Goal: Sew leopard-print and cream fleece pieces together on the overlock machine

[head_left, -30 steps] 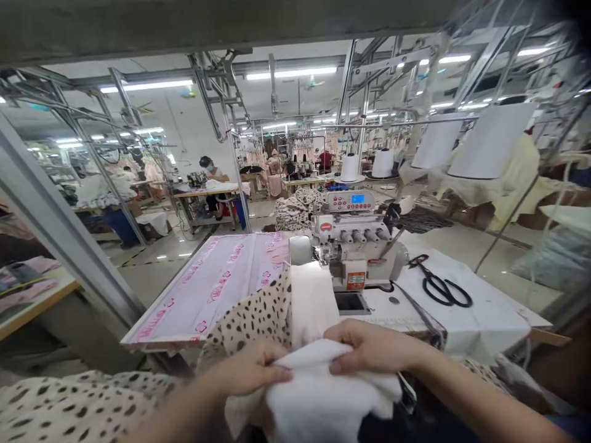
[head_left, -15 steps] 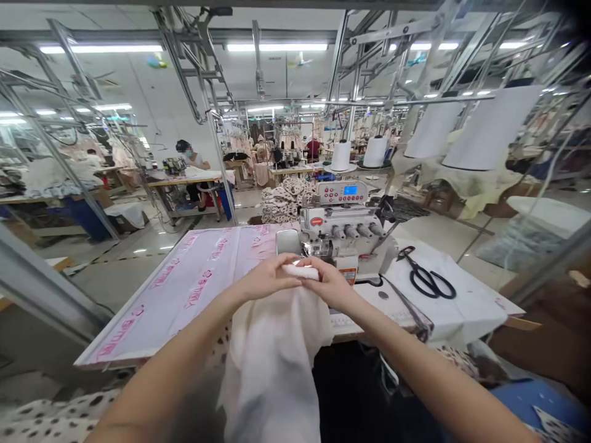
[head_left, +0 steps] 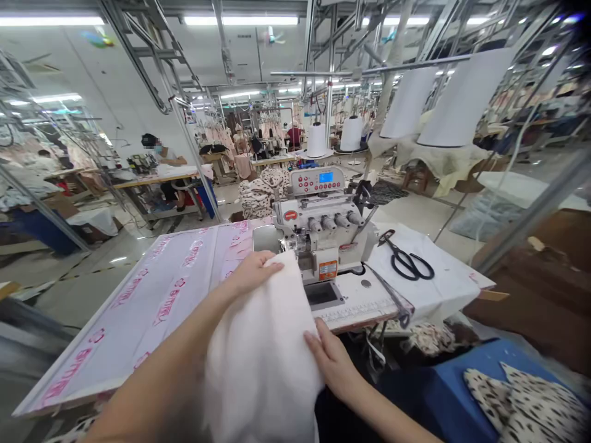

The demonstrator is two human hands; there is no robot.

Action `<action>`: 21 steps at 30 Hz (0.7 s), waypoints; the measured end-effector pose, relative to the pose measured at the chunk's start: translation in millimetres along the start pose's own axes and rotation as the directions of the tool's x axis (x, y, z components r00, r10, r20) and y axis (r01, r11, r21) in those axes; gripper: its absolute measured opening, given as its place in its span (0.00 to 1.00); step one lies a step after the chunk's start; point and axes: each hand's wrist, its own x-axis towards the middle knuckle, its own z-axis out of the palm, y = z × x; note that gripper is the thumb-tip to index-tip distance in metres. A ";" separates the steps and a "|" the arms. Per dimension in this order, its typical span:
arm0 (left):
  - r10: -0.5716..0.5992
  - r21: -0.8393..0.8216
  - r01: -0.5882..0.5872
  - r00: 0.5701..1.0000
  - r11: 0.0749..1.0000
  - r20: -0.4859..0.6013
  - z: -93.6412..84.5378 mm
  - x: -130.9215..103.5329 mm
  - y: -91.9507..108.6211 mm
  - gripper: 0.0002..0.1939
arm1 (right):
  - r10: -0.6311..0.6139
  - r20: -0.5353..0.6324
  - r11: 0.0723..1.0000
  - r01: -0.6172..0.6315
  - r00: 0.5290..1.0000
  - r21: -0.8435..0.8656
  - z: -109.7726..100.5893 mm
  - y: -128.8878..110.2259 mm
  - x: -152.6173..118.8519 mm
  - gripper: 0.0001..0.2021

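Note:
A length of white fabric hangs from the front of the overlock sewing machine down over my lap. With thumb and fingers, my left hand pinches the fabric's upper edge close to the machine's needle area. Lower down, my right hand grips the right edge of the fabric, near the table's front edge. Whether the fabric lies under the presser foot is hidden behind it and my left hand.
Black scissors lie on white cloth to the machine's right. Printed sheeting covers the table at left. Spotted fabric is piled behind the machine, and spotted pieces rest on a blue surface at right. A co-worker sits far left.
My hands were together at the machine on a bunched fabric edge. The right hand has moved down along the fabric, which is now spread out between them. The view has shifted right.

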 end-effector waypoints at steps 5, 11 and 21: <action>0.039 0.144 -0.026 0.995 0.989 -0.092 14.9 11.2 0.9 0.08 | -0.256 -0.118 0.881 0.182 0.959 -0.437 -12.4 4.7 18.3 0.09; 0.013 0.257 0.012 0.995 0.966 -0.094 18.6 6.8 3.5 0.11 | -0.014 0.160 0.998 0.024 0.987 -0.056 1.5 7.7 9.7 0.16; -0.057 0.266 0.075 0.996 0.961 -0.072 19.6 6.2 2.4 0.10 | 0.062 0.151 0.992 -0.077 0.987 0.098 9.8 11.3 3.9 0.16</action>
